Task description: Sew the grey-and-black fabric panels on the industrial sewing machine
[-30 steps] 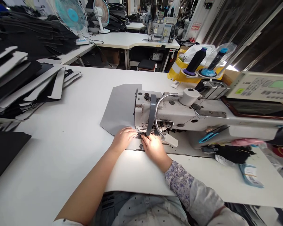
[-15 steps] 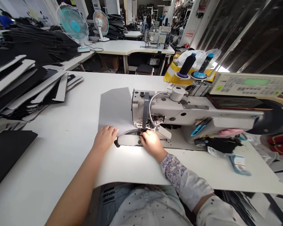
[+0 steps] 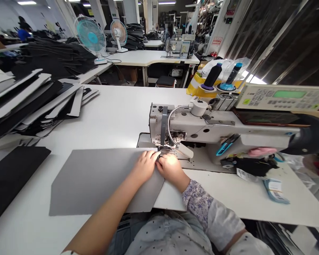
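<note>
A large grey sheet of material (image 3: 95,177) lies flat on the white table (image 3: 114,113), its right corner under the needle of the white sewing machine (image 3: 202,125). My left hand (image 3: 145,165) rests on that corner with its fingers curled down onto it. My right hand (image 3: 171,169) sits right beside it, fingers pinched at the sheet's edge just in front of the presser foot (image 3: 163,150). The machine's lamp lights both hands.
Stacks of black and white cut panels (image 3: 29,102) crowd the left. A black sheet (image 3: 10,177) lies at the near left. Thread cones (image 3: 214,76) and a control panel (image 3: 281,96) stand behind the machine. Two fans (image 3: 91,37) sit on far tables.
The grey sheet, earlier behind and left of the machine head, now lies turned in front of it, spread toward the left. My left hand has come back beside my right hand at the needle.
</note>
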`<state>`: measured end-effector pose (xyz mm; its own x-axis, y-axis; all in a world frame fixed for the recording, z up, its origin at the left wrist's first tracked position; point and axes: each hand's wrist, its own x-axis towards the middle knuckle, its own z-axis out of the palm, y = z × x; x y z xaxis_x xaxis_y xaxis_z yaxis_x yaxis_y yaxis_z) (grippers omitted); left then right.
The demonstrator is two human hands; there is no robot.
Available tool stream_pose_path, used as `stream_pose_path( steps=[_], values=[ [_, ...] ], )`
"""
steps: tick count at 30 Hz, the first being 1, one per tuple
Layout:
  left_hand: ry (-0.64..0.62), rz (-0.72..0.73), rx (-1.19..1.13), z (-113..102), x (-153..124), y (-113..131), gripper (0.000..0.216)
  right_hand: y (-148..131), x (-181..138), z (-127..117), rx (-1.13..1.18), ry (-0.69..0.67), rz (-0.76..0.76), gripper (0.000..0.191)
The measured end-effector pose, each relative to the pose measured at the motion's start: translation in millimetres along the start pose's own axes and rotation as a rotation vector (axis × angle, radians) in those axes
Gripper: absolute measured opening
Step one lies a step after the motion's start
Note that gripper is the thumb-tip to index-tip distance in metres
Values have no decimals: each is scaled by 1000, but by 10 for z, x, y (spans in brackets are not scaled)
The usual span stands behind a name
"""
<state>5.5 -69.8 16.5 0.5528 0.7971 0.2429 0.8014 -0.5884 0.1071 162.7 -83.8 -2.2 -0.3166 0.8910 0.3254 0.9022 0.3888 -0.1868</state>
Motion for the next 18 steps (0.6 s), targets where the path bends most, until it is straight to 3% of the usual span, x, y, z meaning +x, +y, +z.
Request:
stream_pose_path(
  steps=[5, 18],
  values=[
    [-8, 0, -66, 118, 80, -99, 36, -4, 29, 54, -4, 24, -46, 22],
    [-37, -10, -85, 123, 135, -138, 40, 50, 34, 126, 76, 50, 27, 26]
  ],
)
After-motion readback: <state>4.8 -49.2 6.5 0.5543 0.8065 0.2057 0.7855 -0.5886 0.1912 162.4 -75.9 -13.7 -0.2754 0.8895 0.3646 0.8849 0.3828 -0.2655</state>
